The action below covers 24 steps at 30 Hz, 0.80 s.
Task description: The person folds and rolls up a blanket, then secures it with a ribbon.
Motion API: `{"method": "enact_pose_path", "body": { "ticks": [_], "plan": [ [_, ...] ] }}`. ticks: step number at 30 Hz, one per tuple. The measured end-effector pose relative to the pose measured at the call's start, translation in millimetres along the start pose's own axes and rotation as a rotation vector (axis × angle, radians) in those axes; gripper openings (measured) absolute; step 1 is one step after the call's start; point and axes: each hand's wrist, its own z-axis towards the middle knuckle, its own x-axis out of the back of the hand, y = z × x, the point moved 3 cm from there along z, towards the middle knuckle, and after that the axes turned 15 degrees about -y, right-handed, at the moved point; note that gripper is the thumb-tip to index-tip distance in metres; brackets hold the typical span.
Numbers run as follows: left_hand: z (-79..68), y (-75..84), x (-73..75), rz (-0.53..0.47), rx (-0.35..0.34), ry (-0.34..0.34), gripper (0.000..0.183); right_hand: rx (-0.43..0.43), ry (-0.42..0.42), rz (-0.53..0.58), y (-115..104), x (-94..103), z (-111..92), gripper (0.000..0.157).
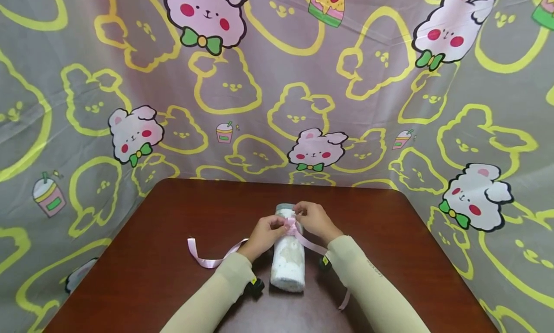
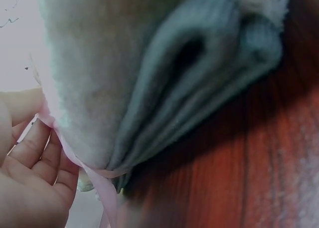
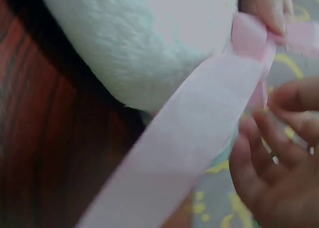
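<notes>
A rolled bundle of fuzzy white fabric [image 1: 289,263] with beige patches lies on the table, its long side pointing away from me. Grey ribbed knit [image 2: 174,93] shows folded at one end. Around its far part runs a pink ribbon [image 3: 174,133], looped into a bow-like knot on top. From the left, my left hand [image 1: 267,234] pinches the ribbon at the knot between thumb and finger. On the other side my right hand [image 1: 318,221] has its curled fingertips at a ribbon loop, pinching its edge. Part of the knot is hidden by fingers.
One loose ribbon tail [image 1: 209,262] curls over the brown table [image 1: 186,203] to the left. Another tail passes under the right forearm, its end [image 1: 344,300] showing near the front. A patterned curtain [image 1: 264,145] stands around the table's back and sides.
</notes>
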Motion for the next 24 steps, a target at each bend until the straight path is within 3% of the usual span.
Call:
{"method": "enact_pose_path", "body": {
  "ticks": [3,6,13,19,24],
  "plan": [
    [0.9,0.6,0.3,0.003,0.014,0.000,0.011,0.046,-0.084,0.193,12.4,-2.1,2.6,0.033],
    [0.8,0.4,0.0,-0.003,0.031,-0.001,0.012,0.111,-0.169,0.295,20.9,-2.8,4.3,0.042],
    [-0.7,-0.3,0.2,-0.019,0.045,0.002,0.012,0.191,-0.257,0.317,22.8,-1.4,3.8,0.048],
    [0.1,0.3,1.4,-0.022,0.039,-0.006,0.010,0.177,-0.231,0.242,17.6,-0.5,6.2,0.044],
    [-1.7,-0.4,1.8,-0.037,0.062,-0.005,0.012,0.144,-0.183,0.277,20.2,1.2,9.2,0.037]
  ]
}}
